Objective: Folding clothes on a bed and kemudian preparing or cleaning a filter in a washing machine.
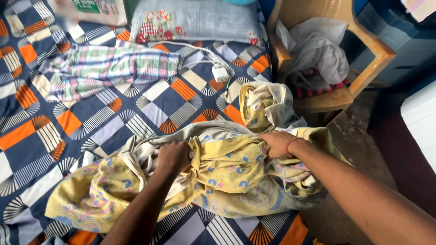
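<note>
- Here, closest in, two bare forearms reach onto the bed (32,136), which is covered by a sheet patterned in navy, orange and white.
- The left hand (172,156) is clenched around a bunched fold of the yellow floral cloth (227,177), knuckles up, near the middle of the heap.
- The right hand (278,143), a red thread at its wrist, pinches the same cloth further right, fingers curled into the fabric.
- That cloth lies crumpled across the near edge of the bed, its pale lining showing between the hands, one end spilling over the bed's right side.
- Just beyond it, another bunch of the yellow cloth rises in a loose mound.
- Past that, a white charger (220,72) with its cable lies on the sheet.
- To the left, a checked garment (109,68) in green, pink and blue lies spread flat.
- Farthest off, a grey pillow (200,20) with a floral patch rests at the head of the bed.
- Beside the bed, right, a tan plastic chair (372,50) holds white clothes (318,50).
</note>
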